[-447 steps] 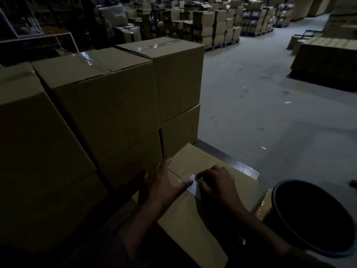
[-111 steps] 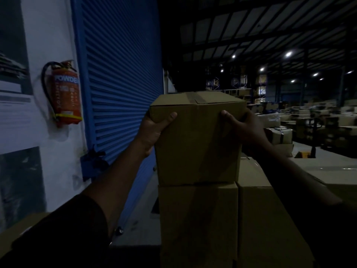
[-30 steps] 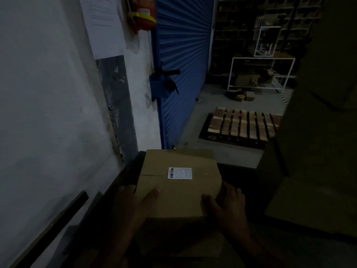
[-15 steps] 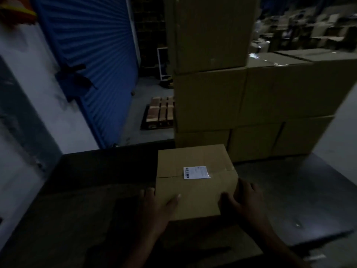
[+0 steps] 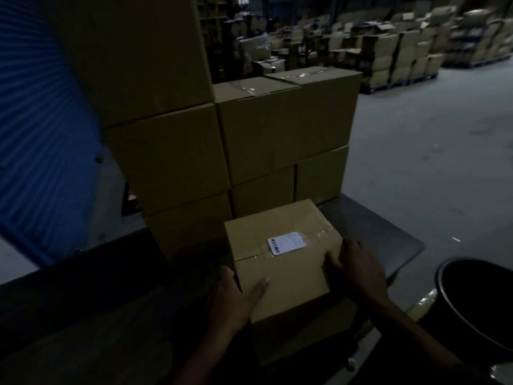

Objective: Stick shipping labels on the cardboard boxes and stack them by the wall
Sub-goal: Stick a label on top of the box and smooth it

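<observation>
Between both hands, labelled cardboard box [image 5: 283, 259], left hand [image 5: 236, 298] and right hand [image 5: 358, 268] gripping its sides

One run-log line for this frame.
left hand grips labelled box | right hand grips it | label on top | stack behind

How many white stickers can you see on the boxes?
1. The white label sits on top of the small box held by the left hand and right hand. Others may be hidden.
</observation>
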`<state>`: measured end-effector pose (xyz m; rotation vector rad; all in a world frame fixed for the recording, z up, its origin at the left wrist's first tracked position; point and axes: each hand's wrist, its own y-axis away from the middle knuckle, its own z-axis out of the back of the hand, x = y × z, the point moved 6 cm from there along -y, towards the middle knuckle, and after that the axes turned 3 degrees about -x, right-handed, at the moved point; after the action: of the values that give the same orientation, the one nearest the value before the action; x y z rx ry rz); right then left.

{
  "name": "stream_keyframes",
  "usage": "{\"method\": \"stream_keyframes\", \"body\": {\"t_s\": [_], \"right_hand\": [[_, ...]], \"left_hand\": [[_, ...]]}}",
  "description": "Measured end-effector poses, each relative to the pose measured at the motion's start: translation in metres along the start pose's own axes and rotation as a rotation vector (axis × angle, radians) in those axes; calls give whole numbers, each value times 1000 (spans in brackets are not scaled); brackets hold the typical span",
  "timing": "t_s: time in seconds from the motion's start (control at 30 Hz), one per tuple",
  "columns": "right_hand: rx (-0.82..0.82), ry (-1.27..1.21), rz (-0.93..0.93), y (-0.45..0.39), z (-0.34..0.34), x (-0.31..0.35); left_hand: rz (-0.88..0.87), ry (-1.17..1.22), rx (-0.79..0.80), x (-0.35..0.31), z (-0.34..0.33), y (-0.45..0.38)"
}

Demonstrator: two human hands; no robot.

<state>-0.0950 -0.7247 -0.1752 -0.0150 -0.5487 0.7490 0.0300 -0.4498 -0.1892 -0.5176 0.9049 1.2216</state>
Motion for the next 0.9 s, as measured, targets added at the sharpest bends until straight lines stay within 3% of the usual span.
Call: {"method": "stream_keyframes", "body": {"t_s": [0.17,0.3,0.4,0.5,0.8,0.9], "right_hand": [[-172,245,157,-43,16,2],[-7,75,311,-59,-10,32],[-20,22,276,-66,-21,45],[25,30,312,-72,-33,42],[-75,-76,209,-66,-25,39],[-22,-102,182,-64,-32,40]], "left_hand": [[-44,-70,-26,-23,-19,-41],[-253,-153,-301,-48,-18,-87],[-313,-190,-172,-81,-45,-121],[-390,-467,-81,-91,-72,-143],[-440,-559,-116,-86,-76,-142],[-448,-568,-126,-82,-76,-141]]}}
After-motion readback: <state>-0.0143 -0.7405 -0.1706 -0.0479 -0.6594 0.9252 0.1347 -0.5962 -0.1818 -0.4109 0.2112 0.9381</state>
